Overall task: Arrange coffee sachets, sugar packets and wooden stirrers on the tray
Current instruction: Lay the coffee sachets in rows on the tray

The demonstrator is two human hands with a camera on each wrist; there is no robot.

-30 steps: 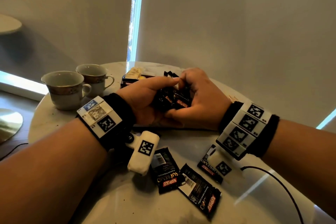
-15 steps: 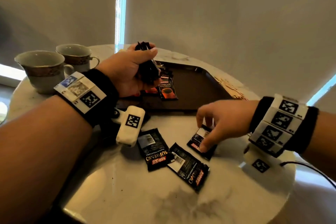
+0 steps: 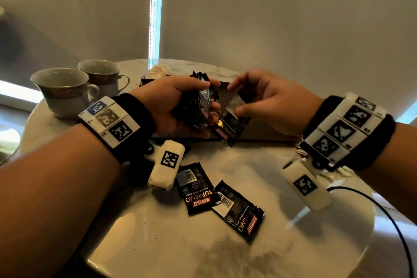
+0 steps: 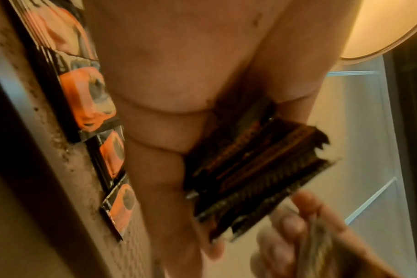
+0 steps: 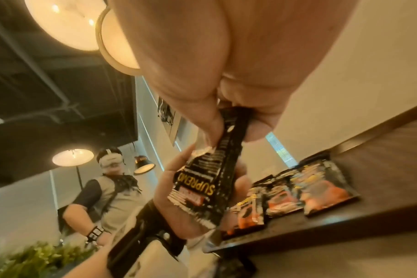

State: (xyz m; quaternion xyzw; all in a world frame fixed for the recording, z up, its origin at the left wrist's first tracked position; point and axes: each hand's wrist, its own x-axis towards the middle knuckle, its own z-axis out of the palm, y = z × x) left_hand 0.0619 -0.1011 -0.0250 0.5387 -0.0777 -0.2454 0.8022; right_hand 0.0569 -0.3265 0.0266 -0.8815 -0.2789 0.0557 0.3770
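My left hand grips a stack of black coffee sachets above the dark brown tray. My right hand pinches a single black sachet between thumb and fingers, right beside the stack. Several sachets with orange cup prints lie in a row on the tray. Two more black sachets lie on the marble table in front of me. Pale packets sit at the tray's far left corner.
Two patterned cups stand at the table's back left. A black cable trails over the table's right edge. Another person stands in the background of the right wrist view, with green plants below.
My right hand has lifted a sachet off the table and brought it up to the stack in my left hand. One sachet fewer lies on the table.
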